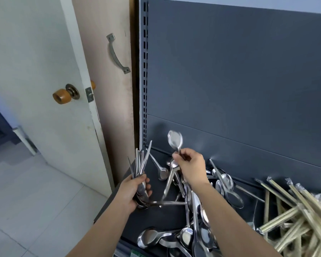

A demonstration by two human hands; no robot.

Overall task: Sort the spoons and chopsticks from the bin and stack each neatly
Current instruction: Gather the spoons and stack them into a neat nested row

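Bowl of shiny steel spoon [175,140] raised by right hand [188,163]: motion-blurred; handle's lower part hidden inside curled fingers. Bundle of steel spoons [140,169] in left hand [133,191]: bowls mostly hidden behind fingers, count unclear. Loose pile of steel spoons [183,236] on dark grey metal shelf [156,219]: partly covered by right forearm, cut off by bottom edge. Heap of plastic-wrapped pale bamboo chopsticks [295,210]: cut off by right and bottom edges

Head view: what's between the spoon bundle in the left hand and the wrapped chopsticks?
In the head view, a loose pile of metal spoons on the dark shelf separates the spoon bundle from the wrapped chopsticks; the right forearm crosses it.
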